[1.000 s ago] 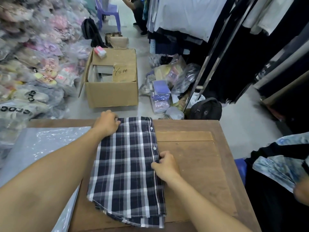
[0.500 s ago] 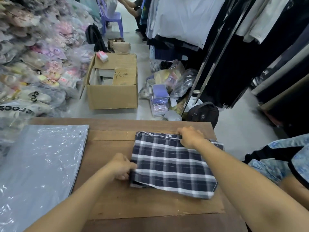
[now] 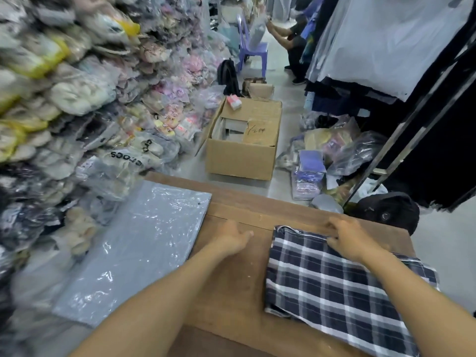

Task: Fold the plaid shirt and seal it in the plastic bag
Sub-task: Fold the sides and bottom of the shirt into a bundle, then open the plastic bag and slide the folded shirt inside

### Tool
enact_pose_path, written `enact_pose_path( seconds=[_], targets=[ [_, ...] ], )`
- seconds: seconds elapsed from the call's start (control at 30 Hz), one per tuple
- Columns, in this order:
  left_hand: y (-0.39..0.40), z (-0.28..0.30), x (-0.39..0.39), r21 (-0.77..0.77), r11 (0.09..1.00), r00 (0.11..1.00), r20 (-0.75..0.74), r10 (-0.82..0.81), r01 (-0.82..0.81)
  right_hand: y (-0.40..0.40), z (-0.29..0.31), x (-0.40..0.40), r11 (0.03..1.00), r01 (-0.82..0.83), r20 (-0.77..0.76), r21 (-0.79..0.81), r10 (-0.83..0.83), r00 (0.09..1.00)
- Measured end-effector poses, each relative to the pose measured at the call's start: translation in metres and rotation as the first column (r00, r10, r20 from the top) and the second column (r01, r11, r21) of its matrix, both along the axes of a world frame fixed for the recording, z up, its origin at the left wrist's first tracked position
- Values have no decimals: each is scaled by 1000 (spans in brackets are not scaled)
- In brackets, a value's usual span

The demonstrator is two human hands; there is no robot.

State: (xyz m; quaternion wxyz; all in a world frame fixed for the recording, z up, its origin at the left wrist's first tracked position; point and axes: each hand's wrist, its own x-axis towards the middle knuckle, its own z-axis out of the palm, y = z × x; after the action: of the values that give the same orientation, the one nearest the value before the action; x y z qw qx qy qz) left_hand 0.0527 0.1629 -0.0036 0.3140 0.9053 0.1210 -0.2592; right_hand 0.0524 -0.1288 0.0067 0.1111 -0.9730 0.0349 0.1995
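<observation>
Wooden table (image 3: 231, 300), seen from above, carries the two task items side by side with bare wood between them. Plastic bag (image 3: 136, 251): a grey, glossy sheet lying flat on the table's left part, its left and near portions overhanging the edge; it lies within reach of the left arm, presumably staged so the garment can be slid across into it. Which edge holds the opening cannot be made out. Plaid shirt (image 3: 334, 287): a folded, roughly rectangular bundle on the table's right part, well apart from the bag; its near right corner is cut off by the frame, and the layers underneath are hidden. Right hand (image 3: 353, 238) rests on the shirt's far edge, fingers curled down onto the hem, apparently to pin the fold flat; whether they pinch the cloth or merely press it cannot be told. Left hand (image 3: 231, 237) lies over the bare wood between bag and shirt, empty, fingers loosely extended and close together, thumb out toward the shirt, probably on its way to the bag. Motion blur softens the stacked packaged goods at left. Judged stage: folding complete or nearly so, bagging not yet begun.
</observation>
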Motion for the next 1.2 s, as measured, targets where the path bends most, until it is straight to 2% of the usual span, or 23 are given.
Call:
enact_pose_path(
  seconds=[0.1,0.2,0.33,0.43,0.57,0.7,0.77,0.83,0.93,1.0,1.1,1.17,1.2],
  targets=[
    [44,0,25,235,971,977,214,-15,-37,38,6,11,990,-76,43,117,71,997],
    [84,-7,46,311,946,965,263,11,-95,78,7,20,963,-155,64,222,144,987],
    [128,-19,61,318,932,968,229,101,-172,138,1,37,926,-201,52,319,195,979],
    [148,-31,58,296,944,978,186,91,-144,189,-6,51,904,-172,42,391,169,985],
    [152,-45,45,197,978,980,193,36,-74,250,-19,64,895,-68,-46,440,98,994],
    [147,-52,36,231,972,982,174,-75,33,285,-35,74,886,113,-102,450,-74,992],
    [145,-56,32,244,966,988,108,-112,83,291,-45,77,831,219,-150,511,-164,975],
    [146,-57,29,201,976,989,102,-109,86,292,-55,82,733,338,-226,590,-252,941],
    [149,-53,27,90,991,977,180,-111,96,294,-48,84,546,495,-355,676,-346,868],
    [147,-48,26,84,989,949,282,-142,123,291,-44,86,452,539,-388,711,-388,836],
    [133,-35,19,262,957,888,402,-224,123,283,-39,92,357,563,-377,745,-472,797],
    [119,-24,12,401,906,869,393,-301,133,278,-31,96,327,559,-349,762,-519,780],
    [113,-20,9,425,896,873,379,-306,129,275,-27,99,324,546,-322,773,-542,777]
  ],
)
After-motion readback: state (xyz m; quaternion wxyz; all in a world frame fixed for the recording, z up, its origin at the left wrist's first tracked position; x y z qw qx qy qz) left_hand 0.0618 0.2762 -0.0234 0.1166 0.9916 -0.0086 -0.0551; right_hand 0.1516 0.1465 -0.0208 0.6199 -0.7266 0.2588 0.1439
